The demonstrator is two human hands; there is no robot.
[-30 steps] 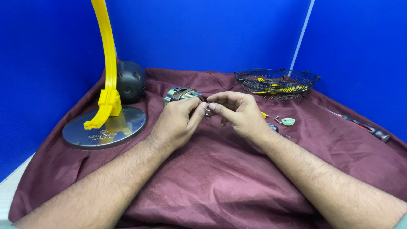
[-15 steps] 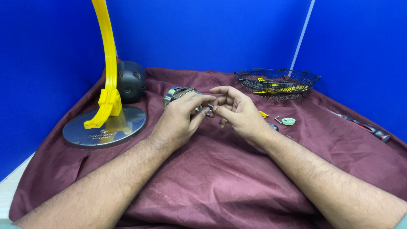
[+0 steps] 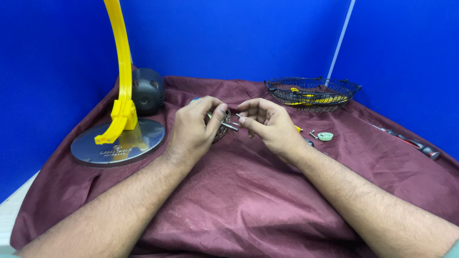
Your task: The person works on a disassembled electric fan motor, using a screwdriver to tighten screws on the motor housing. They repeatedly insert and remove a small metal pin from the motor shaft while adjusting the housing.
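Left hand (image 3: 196, 126) grasping round metal motor part (image 3: 221, 130); right hand (image 3: 267, 123) pinching its protruding shaft (image 3: 229, 126). Near cloth's far edge, beside wire basket (image 3: 311, 93).

A small round metal motor (image 3: 221, 128) with a copper-coloured wound core sat on edge, gripped from its nine o'clock side. Its thin steel shaft (image 3: 229, 126) stuck out toward three o'clock, level above the maroon cloth (image 3: 229, 200), its tip between fingertips.
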